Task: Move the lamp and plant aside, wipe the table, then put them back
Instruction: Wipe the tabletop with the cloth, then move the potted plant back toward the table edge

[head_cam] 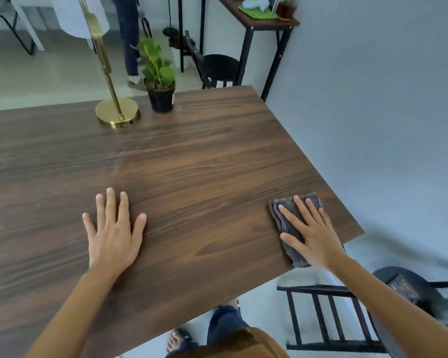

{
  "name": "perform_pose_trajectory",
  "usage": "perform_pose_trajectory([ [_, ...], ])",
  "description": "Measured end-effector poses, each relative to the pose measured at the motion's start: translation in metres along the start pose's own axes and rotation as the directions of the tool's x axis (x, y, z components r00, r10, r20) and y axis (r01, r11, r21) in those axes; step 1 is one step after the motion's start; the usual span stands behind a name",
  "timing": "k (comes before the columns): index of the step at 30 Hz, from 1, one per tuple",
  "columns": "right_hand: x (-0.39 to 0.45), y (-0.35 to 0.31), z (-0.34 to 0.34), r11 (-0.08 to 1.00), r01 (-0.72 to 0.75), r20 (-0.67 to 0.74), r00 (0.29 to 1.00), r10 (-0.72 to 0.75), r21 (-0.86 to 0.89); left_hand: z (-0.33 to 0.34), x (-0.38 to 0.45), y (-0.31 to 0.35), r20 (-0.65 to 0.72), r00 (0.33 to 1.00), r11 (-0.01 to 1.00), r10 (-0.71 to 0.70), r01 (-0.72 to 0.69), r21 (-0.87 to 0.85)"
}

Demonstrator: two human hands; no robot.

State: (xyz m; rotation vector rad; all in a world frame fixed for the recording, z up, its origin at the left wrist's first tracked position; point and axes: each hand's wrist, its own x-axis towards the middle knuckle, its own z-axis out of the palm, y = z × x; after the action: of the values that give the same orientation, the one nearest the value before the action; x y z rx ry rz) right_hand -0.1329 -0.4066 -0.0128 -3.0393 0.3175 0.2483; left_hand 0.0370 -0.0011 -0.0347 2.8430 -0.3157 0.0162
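**Both hands flat on the counter, cloth under the right**

Nearest the camera, the person's two bare forearms reach forward over the dark brown wood-grain counter (pixel 204 156). The left hand (pixel 113 232) lies palm down on the bare wood, fingers spread and relaxed, holding nothing. The right hand (pixel 309 235) lies palm down as well, fingers extended, pressing flat on a folded dark grey cloth (pixel 282 218) that sits near the counter's right edge, close to its near right corner. The hand is not closed around the cloth; it rests on top, and the folded layers show at the cloth's left side and beyond the fingertips.

Below the counter's near edge, a sandalled foot and a dark trouser leg show on the pale floor, and a black slatted metal chair (pixel 329 316) stands to the right.

The wide middle of the counter between the hands and the far edge carries nothing.

At the far edge stand the task's two things. The brass lamp with a round flat base and a slanting gold stem (pixel 117 112) stands left of the small green leafy plant in a black plastic pot (pixel 161 95). The two stand just beside each other, not touching, both upright on the counter.

Beyond the counter, a black round stool (pixel 221 67) stands by a narrow wood-topped side table with black metal legs (pixel 267 21) against the grey wall.
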Motion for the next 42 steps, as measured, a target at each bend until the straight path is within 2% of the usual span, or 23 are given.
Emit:
perform_pose_trajectory([
  [6, 0.024, 0.064, -0.009, 0.999, 0.041, 0.02, 0.999, -0.041, -0.016, 0.01, 0.005, 0.011, 0.033, 0.999, 0.998, -0.012, 0.01, 0.066],
  [14, 0.03, 0.073, -0.004, 0.991, 0.127, -0.005, 0.992, -0.127, 0.039, 0.003, 0.003, 0.013, 0.062, 0.996, 0.994, -0.056, 0.05, 0.099],
  [17, 0.045, 0.072, -0.014, 0.984, 0.162, -0.085, 0.984, -0.155, 0.079, 0.001, 0.004, 0.016, 0.104, 0.989, 0.993, -0.101, 0.094, 0.071],
  [20, 0.091, 0.055, -0.041, 0.95, 0.195, -0.191, 0.97, -0.15, 0.245, -0.007, 0.017, 0.028, 0.07, 0.99, 0.991, -0.126, 0.128, -0.03],
  [23, 0.156, 0.018, -0.069, 0.845, 0.282, -0.254, 0.95, -0.18, 0.455, -0.025, 0.052, 0.052, -0.026, 0.985, 0.963, -0.168, 0.158, -0.217],
  [27, 0.238, -0.055, -0.098, 0.668, 0.344, -0.279, 0.938, -0.206, 0.66, -0.048, 0.119, 0.084, -0.037, 0.955, 0.774, -0.296, 0.217, -0.595],
  [29, 0.278, -0.092, -0.108, 0.594, 0.281, -0.208, 0.96, -0.189, 0.754, -0.054, 0.154, 0.095, 0.02, 0.949, 0.658, -0.316, 0.234, -0.715],
  [32, 0.333, -0.138, -0.115, 0.344, 0.084, -0.038, 0.989, -0.14, 0.935, -0.052, 0.206, 0.103, 0.107, 0.944, 0.51, -0.311, 0.261, -0.819],
  [34, 0.365, -0.163, -0.116, 0.219, -0.019, 0.054, 0.987, -0.154, 0.976, -0.046, 0.234, 0.106, 0.152, 0.941, 0.452, -0.301, 0.281, -0.847],
  [37, 0.401, -0.191, -0.111, 0.194, -0.068, 0.103, 0.979, -0.175, 0.979, -0.038, 0.267, 0.107, 0.178, 0.941, 0.407, -0.289, 0.289, -0.867],
  [42, 0.43, -0.216, -0.077, 0.215, 0.019, 0.022, 0.982, -0.186, 0.977, -0.024, 0.307, 0.094, 0.095, 0.955, 0.403, -0.283, 0.208, -0.891],
])
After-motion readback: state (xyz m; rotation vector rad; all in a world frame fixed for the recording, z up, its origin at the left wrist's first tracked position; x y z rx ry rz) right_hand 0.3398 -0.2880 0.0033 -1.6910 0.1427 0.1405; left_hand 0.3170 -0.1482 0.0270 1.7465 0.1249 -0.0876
